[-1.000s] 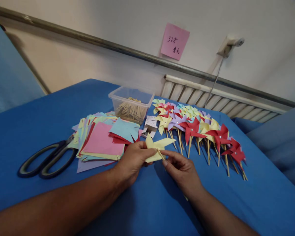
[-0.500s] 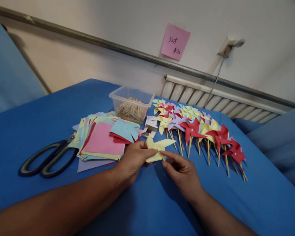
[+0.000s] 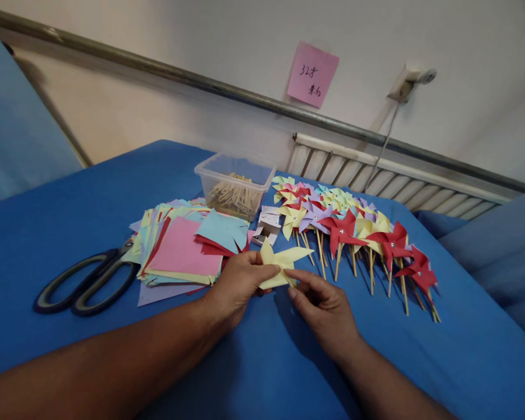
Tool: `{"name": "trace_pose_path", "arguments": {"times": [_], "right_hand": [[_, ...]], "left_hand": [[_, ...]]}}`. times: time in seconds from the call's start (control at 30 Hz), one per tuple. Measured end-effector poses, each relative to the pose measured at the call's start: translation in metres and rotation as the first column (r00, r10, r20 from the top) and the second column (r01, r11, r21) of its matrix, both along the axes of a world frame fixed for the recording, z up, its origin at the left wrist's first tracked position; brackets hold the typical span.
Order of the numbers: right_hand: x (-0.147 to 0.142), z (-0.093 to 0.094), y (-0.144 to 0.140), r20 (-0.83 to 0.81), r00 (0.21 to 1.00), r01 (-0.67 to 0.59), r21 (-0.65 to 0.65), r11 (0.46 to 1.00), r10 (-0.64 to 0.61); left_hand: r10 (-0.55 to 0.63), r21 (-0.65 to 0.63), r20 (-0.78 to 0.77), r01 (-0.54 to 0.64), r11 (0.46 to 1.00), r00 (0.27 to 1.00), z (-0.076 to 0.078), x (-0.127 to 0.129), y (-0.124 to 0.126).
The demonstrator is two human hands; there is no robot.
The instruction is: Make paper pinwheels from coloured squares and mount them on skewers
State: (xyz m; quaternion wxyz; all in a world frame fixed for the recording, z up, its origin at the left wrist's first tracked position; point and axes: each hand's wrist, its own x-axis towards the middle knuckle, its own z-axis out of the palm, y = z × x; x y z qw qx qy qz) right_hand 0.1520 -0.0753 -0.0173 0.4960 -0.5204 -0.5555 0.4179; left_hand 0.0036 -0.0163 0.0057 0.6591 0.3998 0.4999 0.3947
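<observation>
My left hand pinches a pale yellow paper pinwheel at its centre, just above the blue cloth. My right hand holds a thin wooden stick against the back of that pinwheel, thumb and forefinger closed on it. Most of the stick is hidden under my fingers. Both hands meet in front of the stack of coloured paper squares and left of the row of finished pinwheels on sticks.
Black-handled scissors lie left of the paper stack. A clear plastic box of wooden sticks stands behind it, with small white packets beside. The blue-covered table meets a wall with a pink note and a radiator.
My right hand has shifted slightly down and left along the stick. The pinwheel and my left hand stay almost still.
</observation>
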Motion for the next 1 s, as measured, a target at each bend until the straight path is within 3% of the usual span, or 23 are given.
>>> {"name": "trace_pose_path", "arguments": {"times": [0.2,0.37,0.5,0.67,1.0], "right_hand": [[0.0014,-0.0013,0.0002,0.053,0.999,0.008,0.008,1.0,-0.008],[0.0034,0.0,-0.0014,0.214,0.977,-0.004,0.134,0.991,-0.025],[0.0044,0.0031,-0.002,0.379,0.924,-0.061,0.255,0.965,-0.041],[0.0036,0.0048,-0.0036,0.533,0.842,-0.085,0.277,0.957,-0.08],[0.003,0.0042,-0.0044,0.545,0.833,-0.095,0.305,0.947,-0.092]], "left_hand": [[0.016,-0.009,-0.014,-0.016,1.0,1.0,0.0017,0.0004,-0.0015],[0.004,0.008,-0.032,-0.003,1.0,0.999,-0.0006,0.0003,-0.0011],[-0.013,0.016,-0.047,0.014,1.0,0.999,-0.0015,0.0004,0.0002],[-0.022,0.041,-0.066,0.025,0.999,0.998,-0.0017,0.0006,0.0008],[-0.008,0.048,-0.044,0.01,0.999,0.999,-0.0055,0.0009,0.0006]]}}
